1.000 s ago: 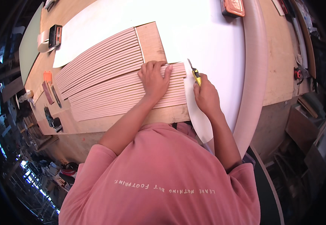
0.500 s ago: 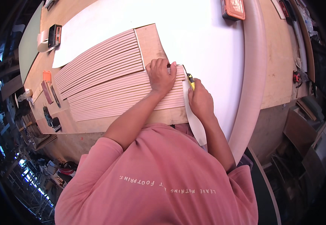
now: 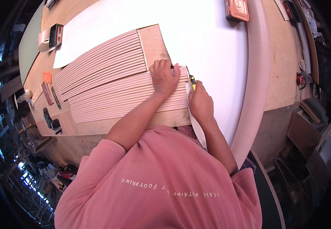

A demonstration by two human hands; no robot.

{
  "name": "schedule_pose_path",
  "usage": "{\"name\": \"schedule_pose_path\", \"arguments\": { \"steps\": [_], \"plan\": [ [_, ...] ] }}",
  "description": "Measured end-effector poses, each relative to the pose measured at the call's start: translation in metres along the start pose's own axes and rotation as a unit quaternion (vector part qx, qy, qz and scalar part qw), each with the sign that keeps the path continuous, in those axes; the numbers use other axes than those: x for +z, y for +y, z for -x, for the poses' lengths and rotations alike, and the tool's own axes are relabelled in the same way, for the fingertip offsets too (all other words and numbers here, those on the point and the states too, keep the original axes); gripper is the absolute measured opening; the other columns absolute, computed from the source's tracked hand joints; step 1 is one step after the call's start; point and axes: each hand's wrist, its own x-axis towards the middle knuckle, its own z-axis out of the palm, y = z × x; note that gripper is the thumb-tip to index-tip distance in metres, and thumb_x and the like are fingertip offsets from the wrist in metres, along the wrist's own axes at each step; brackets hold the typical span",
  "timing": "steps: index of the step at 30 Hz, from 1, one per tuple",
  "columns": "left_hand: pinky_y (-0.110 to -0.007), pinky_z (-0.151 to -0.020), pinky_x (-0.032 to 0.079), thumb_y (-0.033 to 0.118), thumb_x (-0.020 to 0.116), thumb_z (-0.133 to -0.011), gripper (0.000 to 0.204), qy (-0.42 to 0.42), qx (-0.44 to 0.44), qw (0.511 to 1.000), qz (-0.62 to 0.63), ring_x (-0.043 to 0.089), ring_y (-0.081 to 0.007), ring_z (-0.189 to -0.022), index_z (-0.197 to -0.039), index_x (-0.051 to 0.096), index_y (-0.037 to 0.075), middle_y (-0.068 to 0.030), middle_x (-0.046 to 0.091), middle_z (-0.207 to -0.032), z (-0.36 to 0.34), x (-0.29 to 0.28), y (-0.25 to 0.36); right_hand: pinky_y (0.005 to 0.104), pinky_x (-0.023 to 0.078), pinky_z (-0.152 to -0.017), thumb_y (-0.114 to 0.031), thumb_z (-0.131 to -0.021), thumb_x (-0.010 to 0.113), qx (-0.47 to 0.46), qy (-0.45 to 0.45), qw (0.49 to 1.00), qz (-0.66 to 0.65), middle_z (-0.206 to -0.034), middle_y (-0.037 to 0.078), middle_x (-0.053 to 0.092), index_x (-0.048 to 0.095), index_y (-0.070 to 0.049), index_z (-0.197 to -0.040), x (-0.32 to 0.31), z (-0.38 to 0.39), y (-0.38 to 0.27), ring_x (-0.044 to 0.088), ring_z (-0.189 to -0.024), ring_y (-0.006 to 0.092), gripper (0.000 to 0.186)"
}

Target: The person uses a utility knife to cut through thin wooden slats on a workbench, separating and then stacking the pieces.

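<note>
Two panels of narrow, pinkish wooden strips lie side by side: a far strip panel (image 3: 104,59) and a near strip panel (image 3: 116,97). My left hand (image 3: 164,78) presses down at the right part of the near panel, thumb apart from the bent fingers. A small dark thing shows between thumb and fingers, mostly hidden. My right hand (image 3: 201,101) is closed round a yellow and black utility knife (image 3: 193,83), its tip end at the panel's right edge. A pale, curved sheet edge (image 3: 196,128) hangs below the right hand.
Under the panels lies a wide white sheet (image 3: 215,53), its right side rolled into a long pinkish roll (image 3: 255,76). An orange case (image 3: 237,9) stands at the far right. A black box (image 3: 55,35), a drill (image 3: 51,121) and an orange piece (image 3: 47,77) lie on the left.
My right hand with the utility knife has shifted slightly left, and the knife stands a little more upright. My left hand stays in place on the panel.
</note>
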Motion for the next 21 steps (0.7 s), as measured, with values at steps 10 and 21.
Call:
{"name": "schedule_pose_path", "arguments": {
  "steps": [10, 21],
  "plan": [
    [-0.044, -0.084, 0.040, 0.031, 0.067, -0.096, 0.029, -0.035, -0.008, 0.999, 0.005, 0.053, -0.0310, -0.092, -0.089, 0.061, 0.003, -0.0115, 0.059, -0.090, 0.000, -0.005, 0.002, 0.0546, 0.058, -0.077, -0.013, -0.102, 0.046, 0.022, -0.051, 0.996, 0.068, -0.105, 0.029, 0.067, 0.045, 0.003, -0.117, 0.000, -0.007, -0.016, 0.072, -0.087, 0.0476, 0.022],
    [-0.045, -0.083, 0.041, 0.033, 0.065, -0.095, 0.030, -0.037, -0.010, 0.999, -0.004, 0.055, -0.0309, -0.093, -0.088, 0.063, 0.004, -0.0116, 0.060, -0.090, -0.002, -0.002, 0.000, 0.0537, 0.059, -0.075, -0.011, -0.101, 0.044, 0.003, -0.065, 0.992, 0.104, -0.094, 0.028, 0.070, 0.046, 0.003, -0.114, -0.005, -0.013, -0.009, 0.073, -0.084, 0.0471, 0.019]
  ]
}}
